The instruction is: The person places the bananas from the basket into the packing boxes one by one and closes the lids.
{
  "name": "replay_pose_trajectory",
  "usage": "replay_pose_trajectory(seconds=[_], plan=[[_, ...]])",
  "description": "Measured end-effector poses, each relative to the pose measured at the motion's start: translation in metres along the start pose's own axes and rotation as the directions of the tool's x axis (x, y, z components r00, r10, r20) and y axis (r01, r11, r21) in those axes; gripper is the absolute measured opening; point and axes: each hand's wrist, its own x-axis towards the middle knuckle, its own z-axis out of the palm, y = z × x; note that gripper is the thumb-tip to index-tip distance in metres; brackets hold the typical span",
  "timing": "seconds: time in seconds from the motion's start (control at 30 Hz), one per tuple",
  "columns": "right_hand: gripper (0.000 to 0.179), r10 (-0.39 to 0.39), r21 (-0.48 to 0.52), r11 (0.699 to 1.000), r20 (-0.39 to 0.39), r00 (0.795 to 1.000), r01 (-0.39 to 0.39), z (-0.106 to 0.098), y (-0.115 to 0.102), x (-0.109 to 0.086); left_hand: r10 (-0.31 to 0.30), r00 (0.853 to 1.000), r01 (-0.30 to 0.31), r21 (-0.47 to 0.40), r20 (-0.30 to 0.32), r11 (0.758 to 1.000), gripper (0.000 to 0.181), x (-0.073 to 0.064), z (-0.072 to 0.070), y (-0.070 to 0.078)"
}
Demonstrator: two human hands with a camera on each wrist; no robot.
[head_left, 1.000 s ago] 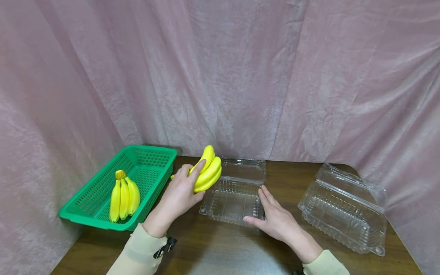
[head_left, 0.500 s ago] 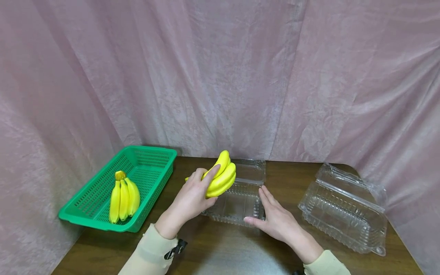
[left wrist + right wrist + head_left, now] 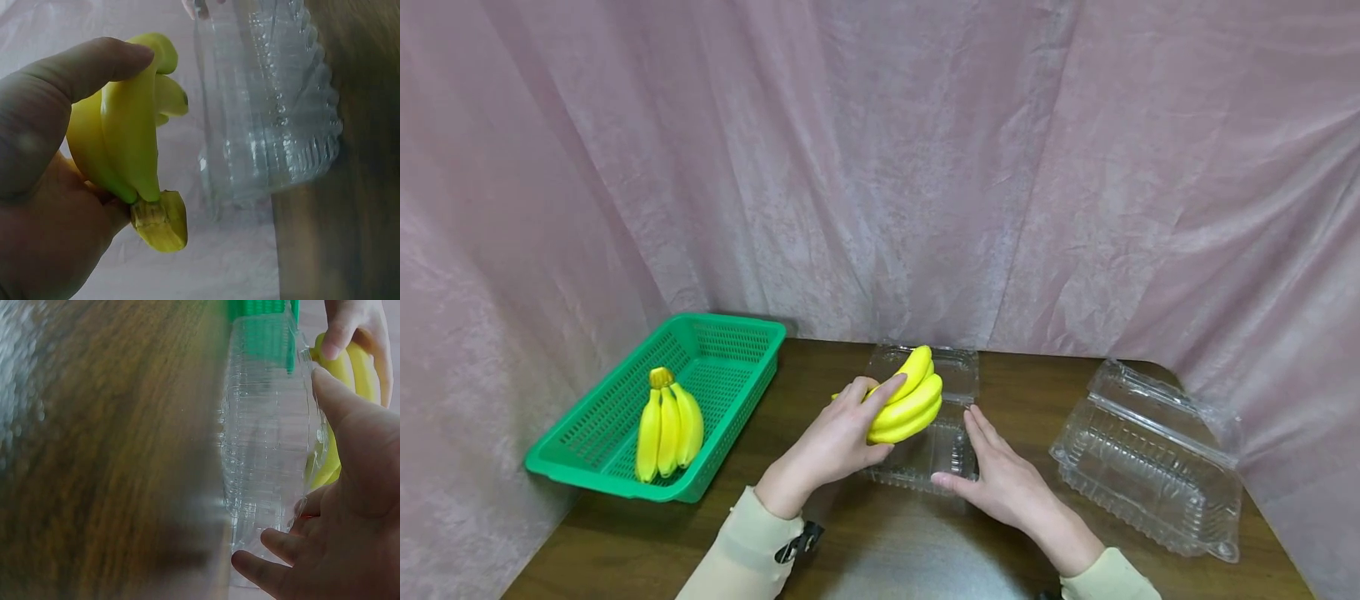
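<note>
My left hand (image 3: 838, 437) grips a bunch of yellow bananas (image 3: 912, 410) over a clear plastic clamshell container (image 3: 952, 375) whose lid lies folded back. In the left wrist view the thumb lies across the bananas (image 3: 130, 134), and their brown-yellow stem end (image 3: 161, 222) points away from the palm. My right hand (image 3: 1009, 482) rests at the container's right side with its fingers straight. Seen from the right wrist, its thumb is at the rim of the clear container (image 3: 265, 425) and its fingertips are along the wall. The bananas and left hand cover part of the container.
A green perforated basket (image 3: 730, 367) stands on the left with another bunch of bananas (image 3: 670, 429) in it. To the right lies a second clear clamshell container (image 3: 1150, 467), lid raised. Behind the brown table (image 3: 1015, 392) hangs a pink curtain (image 3: 925, 167).
My left hand has carried the bananas right and slightly down, from the container's left edge to over its middle. The right hand has stayed in place.
</note>
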Motion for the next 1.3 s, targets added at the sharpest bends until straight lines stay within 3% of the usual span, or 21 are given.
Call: replay_pose_trajectory(seconds=[0.3, 0.67, 0.97, 1.13, 1.3], plan=[[0.121, -0.009, 0.004, 1.000, -0.005, 1.000, 0.009, 0.000, 0.001, 0.000, 0.026, 0.996, -0.023, -0.031, 0.085, 0.999, 0.110, 0.003, 0.009, 0.002], [0.118, -0.003, -0.001, 1.000, 0.011, 1.000, 0.003, 0.001, 0.001, 0.000, 0.047, 0.980, -0.026, -0.112, 0.191, 0.993, 0.109, 0.000, 0.015, -0.002], [0.118, -0.015, -0.006, 1.000, -0.008, 1.000, 0.015, -0.003, 0.001, 0.003, 0.067, 0.973, -0.034, -0.152, 0.221, 0.988, 0.117, 0.004, 0.015, -0.010], [0.118, -0.013, 0.001, 1.000, 0.000, 1.000, 0.013, -0.002, 0.001, 0.002, 0.052, 0.967, -0.010, -0.166, 0.251, 0.986, 0.111, 0.004, 0.015, -0.014], [0.118, -0.010, 0.004, 1.000, -0.004, 1.000, 0.010, -0.001, 0.001, 0.001, 0.039, 0.961, 0.003, -0.150, 0.272, 0.989, 0.092, 0.005, 0.015, -0.013]])
